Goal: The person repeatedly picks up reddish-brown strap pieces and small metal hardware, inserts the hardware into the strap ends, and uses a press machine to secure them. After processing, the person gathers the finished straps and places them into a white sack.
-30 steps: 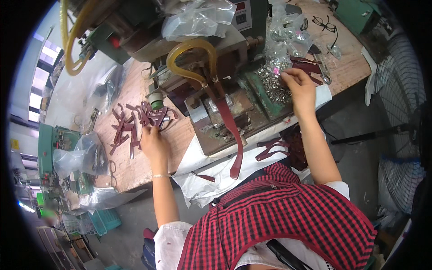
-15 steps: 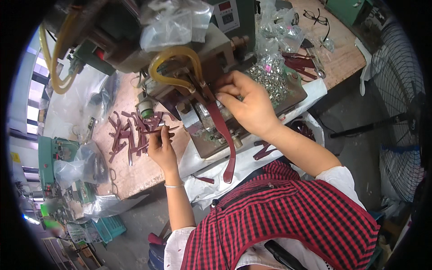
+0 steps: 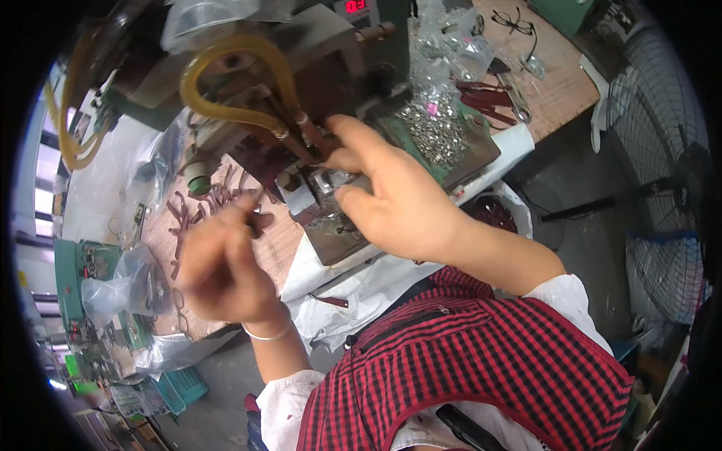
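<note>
My right hand [image 3: 402,199] reaches in at the head of a bench press [image 3: 312,150], its thumb apart from the fingers. The fingertips lie beside the press's metal jaws and are partly hidden there; nothing shows between thumb and fingers. My left hand [image 3: 226,274] hovers over the wooden table edge, smeared by motion. A dark patch lies by its fingertips, too blurred to name. Behind that hand, several dark red straps [image 3: 178,218] lie loose in a pile. A yellow hose [image 3: 192,79] loops over the press head.
Many small shiny metal pieces [image 3: 436,135] are heaped right of the press, beside clear plastic bags [image 3: 451,45]. More dark red straps [image 3: 489,101] and eyeglasses [image 3: 513,22] lie farther back. A large fan [image 3: 662,173] stands at right. White sheeting [image 3: 323,319] hangs at the table's front.
The dark red strap that hung from the press is out of sight. My left hand has moved nearer to me and left, away from the straps. The machine's display now shows lit red digits.
</note>
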Motion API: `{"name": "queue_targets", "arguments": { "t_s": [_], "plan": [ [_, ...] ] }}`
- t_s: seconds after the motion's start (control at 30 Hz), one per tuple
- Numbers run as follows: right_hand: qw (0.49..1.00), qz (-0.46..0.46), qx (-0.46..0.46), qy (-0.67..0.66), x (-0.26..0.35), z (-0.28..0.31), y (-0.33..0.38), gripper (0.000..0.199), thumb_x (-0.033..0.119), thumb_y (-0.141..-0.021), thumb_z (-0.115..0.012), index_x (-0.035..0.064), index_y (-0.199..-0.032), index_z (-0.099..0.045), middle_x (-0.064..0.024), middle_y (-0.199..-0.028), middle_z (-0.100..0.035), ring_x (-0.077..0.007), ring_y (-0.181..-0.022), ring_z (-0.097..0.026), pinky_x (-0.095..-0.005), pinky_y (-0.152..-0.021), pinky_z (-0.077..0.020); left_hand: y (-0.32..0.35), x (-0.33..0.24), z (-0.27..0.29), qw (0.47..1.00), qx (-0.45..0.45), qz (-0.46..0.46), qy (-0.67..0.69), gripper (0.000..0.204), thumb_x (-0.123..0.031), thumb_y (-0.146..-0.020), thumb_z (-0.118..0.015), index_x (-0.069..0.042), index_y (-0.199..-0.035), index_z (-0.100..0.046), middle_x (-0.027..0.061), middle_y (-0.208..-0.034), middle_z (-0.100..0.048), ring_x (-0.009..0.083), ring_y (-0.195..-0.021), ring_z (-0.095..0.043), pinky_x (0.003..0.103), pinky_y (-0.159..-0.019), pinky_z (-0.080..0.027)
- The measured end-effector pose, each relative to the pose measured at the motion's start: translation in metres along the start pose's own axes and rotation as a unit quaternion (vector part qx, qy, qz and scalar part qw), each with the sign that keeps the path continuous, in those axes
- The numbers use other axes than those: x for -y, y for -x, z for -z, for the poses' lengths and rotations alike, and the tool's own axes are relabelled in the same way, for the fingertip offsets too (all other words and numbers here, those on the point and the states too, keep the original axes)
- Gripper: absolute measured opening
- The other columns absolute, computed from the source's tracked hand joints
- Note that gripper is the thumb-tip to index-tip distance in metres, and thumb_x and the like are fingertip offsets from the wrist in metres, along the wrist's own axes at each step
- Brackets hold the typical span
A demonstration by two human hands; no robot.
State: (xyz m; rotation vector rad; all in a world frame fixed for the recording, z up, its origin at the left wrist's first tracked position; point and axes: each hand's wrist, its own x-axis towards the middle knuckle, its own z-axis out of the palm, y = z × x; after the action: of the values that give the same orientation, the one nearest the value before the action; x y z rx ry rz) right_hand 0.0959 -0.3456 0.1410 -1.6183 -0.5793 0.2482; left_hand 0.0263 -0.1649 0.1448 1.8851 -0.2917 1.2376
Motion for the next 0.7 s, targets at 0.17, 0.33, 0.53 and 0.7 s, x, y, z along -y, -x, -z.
{"name": "queue_targets", "arguments": {
  "t_s": [0.17,0.33,0.53,0.7],
  "plan": [
    [0.937,0.145,-0.100,0.302,-0.058,0.055,-0.022,0.034,0.011,-0.087,-0.065,0.0042,-0.120,-0.070,-0.0221,-0.136,-0.062,-0.0402,-0.132,-0.054,-0.0471,-0.114,-0.0406,0.035,-0.002,-0.028,0.963,0.175,-0.181,-0.098,0.022,-0.005,-0.076,-0.088,-0.003,-0.092,-0.075,0.0134,-0.089,-0.075,0.0214,-0.071,-0.071,0.030,-0.059,-0.057],
    [0.818,0.076,-0.251,0.512,-0.148,0.101,-0.001,0.027,0.016,-0.077,-0.079,0.0107,-0.104,-0.077,-0.0200,-0.132,-0.063,-0.0384,-0.133,-0.053,-0.0489,-0.104,-0.0482,0.037,0.003,-0.035,0.940,0.206,-0.235,-0.134,0.021,-0.007,-0.077,-0.088,-0.007,-0.093,-0.075,0.0117,-0.092,-0.077,0.0181,-0.063,-0.065,0.028,-0.052,-0.049],
    [0.818,0.140,-0.290,0.476,-0.146,0.087,-0.029,0.013,0.015,-0.077,-0.077,0.0132,-0.089,-0.075,-0.0082,-0.101,-0.066,-0.0296,-0.105,-0.063,-0.0452,-0.080,-0.0533,0.043,0.008,-0.037,0.948,0.193,-0.224,-0.115,0.022,-0.007,-0.077,-0.087,-0.007,-0.094,-0.074,0.0117,-0.091,-0.077,0.0187,-0.064,-0.067,0.028,-0.052,-0.049],
    [0.784,0.099,-0.233,0.567,-0.157,0.064,-0.070,0.015,0.015,-0.081,-0.071,0.0128,-0.096,-0.073,-0.0073,-0.104,-0.063,-0.0296,-0.110,-0.060,-0.0448,-0.076,-0.0524,0.044,-0.009,-0.030,0.955,0.212,-0.161,-0.130,0.024,-0.002,-0.076,-0.086,-0.004,-0.097,-0.075,0.0147,-0.097,-0.077,0.0207,-0.071,-0.070,0.029,-0.059,-0.053]
  ]
}}
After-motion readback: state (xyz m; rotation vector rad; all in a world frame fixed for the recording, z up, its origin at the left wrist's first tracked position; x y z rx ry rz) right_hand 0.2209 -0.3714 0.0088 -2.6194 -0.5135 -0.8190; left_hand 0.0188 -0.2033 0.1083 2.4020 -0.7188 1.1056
